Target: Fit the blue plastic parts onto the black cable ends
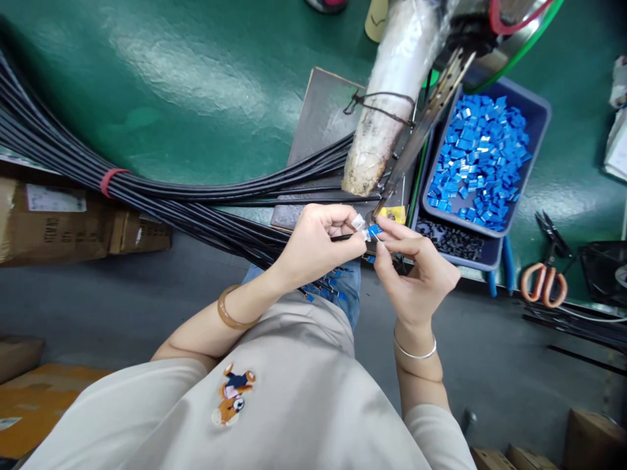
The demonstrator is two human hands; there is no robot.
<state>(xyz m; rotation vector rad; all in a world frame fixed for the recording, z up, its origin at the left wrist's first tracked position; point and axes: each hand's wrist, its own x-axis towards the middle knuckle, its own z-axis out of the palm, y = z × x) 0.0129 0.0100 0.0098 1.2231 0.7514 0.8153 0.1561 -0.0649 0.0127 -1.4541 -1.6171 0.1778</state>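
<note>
My left hand [313, 240] pinches a cable [345, 236], my right hand [417, 274] a blue connector [375, 230]; several blue-tipped ends [307, 297] lie below (bin [539, 125] well stocked).

Light fairly bright, apparently from overhead, with broad whitish glare on the green bench [220, 147] back from its near edge at left, grey floor [196, 313] dimmer below that edge, wide-angle stretching toward the sides, small blue connector [375, 230] slightly soft.
</note>
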